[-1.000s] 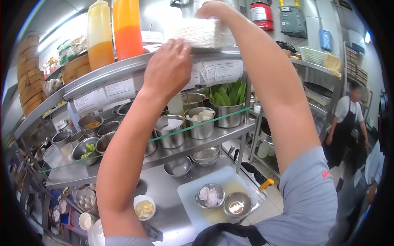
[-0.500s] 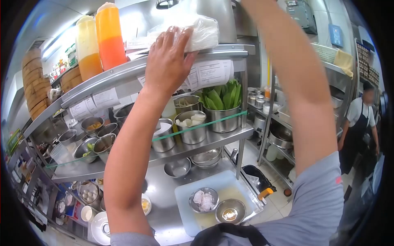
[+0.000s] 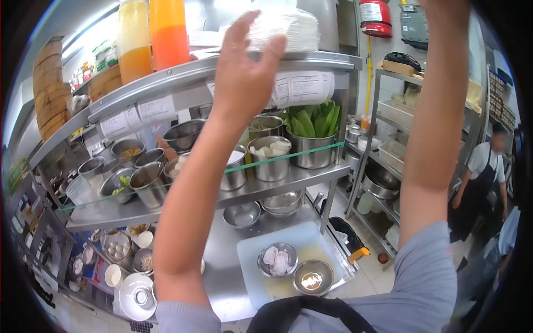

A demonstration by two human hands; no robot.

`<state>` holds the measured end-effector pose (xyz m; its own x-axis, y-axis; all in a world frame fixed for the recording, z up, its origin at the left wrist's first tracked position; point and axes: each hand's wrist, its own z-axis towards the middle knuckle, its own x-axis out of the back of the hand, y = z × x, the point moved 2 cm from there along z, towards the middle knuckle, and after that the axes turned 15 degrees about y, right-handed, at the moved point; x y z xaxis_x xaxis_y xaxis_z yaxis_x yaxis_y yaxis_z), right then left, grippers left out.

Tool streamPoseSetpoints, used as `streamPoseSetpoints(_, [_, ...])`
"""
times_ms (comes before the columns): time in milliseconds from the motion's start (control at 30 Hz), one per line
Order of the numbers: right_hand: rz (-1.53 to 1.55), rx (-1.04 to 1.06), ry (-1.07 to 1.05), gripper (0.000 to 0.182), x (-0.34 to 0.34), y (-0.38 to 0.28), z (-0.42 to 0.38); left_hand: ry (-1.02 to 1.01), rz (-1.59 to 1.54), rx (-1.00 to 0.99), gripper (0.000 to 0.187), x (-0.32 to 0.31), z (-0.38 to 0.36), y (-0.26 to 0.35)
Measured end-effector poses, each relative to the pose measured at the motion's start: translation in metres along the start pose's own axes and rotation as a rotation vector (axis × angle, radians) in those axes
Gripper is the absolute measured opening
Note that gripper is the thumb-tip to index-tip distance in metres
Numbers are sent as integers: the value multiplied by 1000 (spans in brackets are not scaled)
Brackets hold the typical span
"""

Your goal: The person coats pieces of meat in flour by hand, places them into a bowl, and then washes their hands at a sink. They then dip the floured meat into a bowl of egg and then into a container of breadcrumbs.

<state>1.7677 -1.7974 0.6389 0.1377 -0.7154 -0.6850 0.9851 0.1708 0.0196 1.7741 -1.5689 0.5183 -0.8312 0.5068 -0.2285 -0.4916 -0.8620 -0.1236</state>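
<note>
My left hand (image 3: 246,75) is raised at the upper shelf, its fingers spread and the thumb apart. It overlaps the near left side of a white packet in clear plastic (image 3: 286,30), which rests on that shelf. Nothing shows in its grasp. On the right, my right forearm (image 3: 433,127) stretches up past the shelf's end, and the hand is cut off by the top edge. An orange squeeze bottle (image 3: 169,33) and a yellow one (image 3: 133,44) stand left of my left hand. Paper slips (image 3: 305,89) hang from the shelf's front rail.
Below are steel containers of ingredients, one with green leaves (image 3: 313,122). A pale cutting board (image 3: 250,277) bears a bowl of pale pieces (image 3: 277,260) and a steel bowl (image 3: 312,277). Bamboo steamers (image 3: 50,94) rise at left. A wire rack (image 3: 377,150) and a person (image 3: 480,172) are at right.
My left hand's fingers have lifted and spread from the packet, with the thumb now apart. My right arm has shifted rightward in view. The view itself has moved slightly.
</note>
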Motion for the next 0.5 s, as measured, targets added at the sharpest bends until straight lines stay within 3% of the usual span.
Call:
streamPoseSetpoints(33, [9, -139, -5, 39, 9, -16, -42, 108, -399, 400, 44, 13, -5, 12])
streamPoseSetpoints(67, [250, -425, -444, 34, 15, 25, -98, 100, -390, 413, 44, 26, -15, 26])
streamPoseSetpoints(100, [492, -707, -880, 30, 25, 43, -147, 155, -815, 721, 42, 38, -30, 37])
streamPoseSetpoints(133, [193, -277, -870, 26, 32, 14, -186, 222, -1245, 1028, 41, 48, -45, 48])
streamPoseSetpoints(167, [289, -273, -762, 27, 33, 17, -226, 281, -1073, 1116, 40, 65, -67, 40])
streamPoseSetpoints(200, [76, -517, -1136, 26, 49, 3, -229, 328, -896, 1188, 40, 87, -92, 23])
streamPoseSetpoints(233, [212, -644, -1164, 25, 67, -11, -238, 321, -849, 1175, 39, 111, -116, 7])
streamPoseSetpoints(267, [286, -470, -991, 28, 90, -7, -272, 319, -797, 1155, 39, 133, -138, -3])
streamPoseSetpoints(333, [309, -246, -717, 28, 106, -25, -313, 288, -573, 1454, 41, 154, -178, 11])
streamPoseSetpoints(367, [158, -147, -775, 22, 106, -36, -331, 20, -260, 1186, 43, 166, -228, 20])
streamPoseSetpoints(433, [36, -34, -824, 14, 107, -37, -362, -166, -260, 1181, 45, 181, -253, 49])
streamPoseSetpoints(467, [114, -117, -654, 14, 110, -22, -379, -70, -578, 1439, 44, 187, -231, 74])
streamPoseSetpoints(500, [186, -191, -473, 14, 107, -8, -387, -54, -562, 1432, 44, 190, -222, 77])
